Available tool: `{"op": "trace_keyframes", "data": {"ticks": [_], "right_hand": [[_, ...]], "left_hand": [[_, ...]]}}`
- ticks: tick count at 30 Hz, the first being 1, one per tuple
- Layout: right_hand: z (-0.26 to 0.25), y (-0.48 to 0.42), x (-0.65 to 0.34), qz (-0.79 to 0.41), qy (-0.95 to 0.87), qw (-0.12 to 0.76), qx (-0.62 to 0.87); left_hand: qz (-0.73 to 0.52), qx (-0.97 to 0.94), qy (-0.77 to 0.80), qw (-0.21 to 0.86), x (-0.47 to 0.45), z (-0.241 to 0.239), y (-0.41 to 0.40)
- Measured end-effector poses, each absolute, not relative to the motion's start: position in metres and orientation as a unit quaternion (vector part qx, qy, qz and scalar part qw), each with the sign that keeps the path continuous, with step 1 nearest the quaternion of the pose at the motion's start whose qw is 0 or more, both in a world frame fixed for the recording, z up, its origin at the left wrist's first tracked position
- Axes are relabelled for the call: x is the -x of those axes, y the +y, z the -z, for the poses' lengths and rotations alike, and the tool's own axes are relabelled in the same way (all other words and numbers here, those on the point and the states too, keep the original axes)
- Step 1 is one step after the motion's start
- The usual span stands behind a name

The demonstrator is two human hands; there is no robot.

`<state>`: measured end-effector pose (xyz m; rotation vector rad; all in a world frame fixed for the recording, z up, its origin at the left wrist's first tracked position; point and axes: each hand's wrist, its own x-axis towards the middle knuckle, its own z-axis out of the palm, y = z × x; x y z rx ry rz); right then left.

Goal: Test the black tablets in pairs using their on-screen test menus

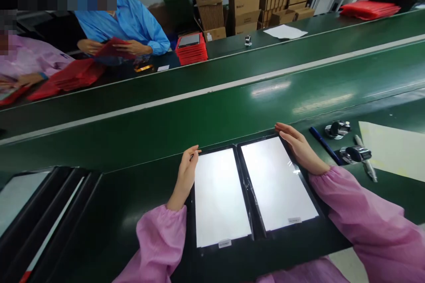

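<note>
Two flat display panels with white faces, black borders and small labels at the near edge lie side by side on the dark green bench. On the outer edge of the left panel [222,194], near its far corner, my left hand [186,174] is closed, thumb and fingertips at the rim. My right hand [300,148] holds the right panel [279,181] at its far outer corner, fingers stretched past the edge and thumb against the side. The undersides of both panels are hidden. Pink sleeves cover my forearms.
Black-framed panels [43,203] stand at the left. On the right lie a blue pen [325,145], a white pen [367,163], two shiny metal pieces [357,154] and a paper sheet [395,150]. A green conveyor [199,117] runs beyond; people handle red sleeves across it.
</note>
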<state>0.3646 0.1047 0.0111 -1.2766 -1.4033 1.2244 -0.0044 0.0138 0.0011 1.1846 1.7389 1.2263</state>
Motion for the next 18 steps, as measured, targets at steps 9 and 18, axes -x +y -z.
{"op": "trace_keyframes", "data": {"ticks": [9, 18], "right_hand": [[-0.02, 0.09, -0.379, -0.562, -0.53, 0.397, 0.496], [-0.022, 0.09, -0.384, -0.57, -0.554, 0.369, 0.482]], "left_hand": [[-0.494, -0.434, 0.655, 0.372, 0.005, -0.008, 0.003], [-0.488, -0.42, 0.66, 0.387, -0.003, -0.018, -0.006]]}}
